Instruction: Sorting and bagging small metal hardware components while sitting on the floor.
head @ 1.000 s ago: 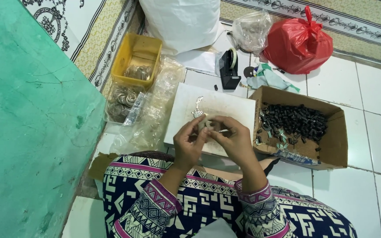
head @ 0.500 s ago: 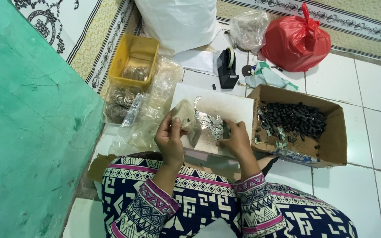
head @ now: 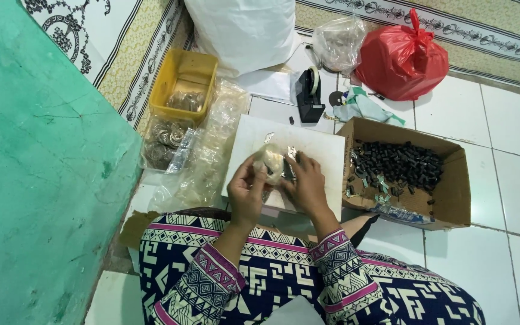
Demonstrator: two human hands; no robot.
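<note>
A small clear plastic bag (head: 272, 164) is pinched between both hands above the white board (head: 326, 153), near its front edge. The left hand (head: 247, 194) is closed on the bag's left side, fingers curled round it; the right hand (head: 307, 185) is closed on the right side, where something shiny is seen against the fingers, though what it is cannot be told. To the right of the board, on the tiled floor, an open cardboard box (head: 452, 198) of small black parts is seen. Off the board's left edge, clear bags of metal rings (head: 164, 139) are laid, with a yellow tray (head: 185, 75) beyond them. A black tape dispenser (head: 309, 96) and a red bag (head: 401, 60) are set past the far edge.
</note>
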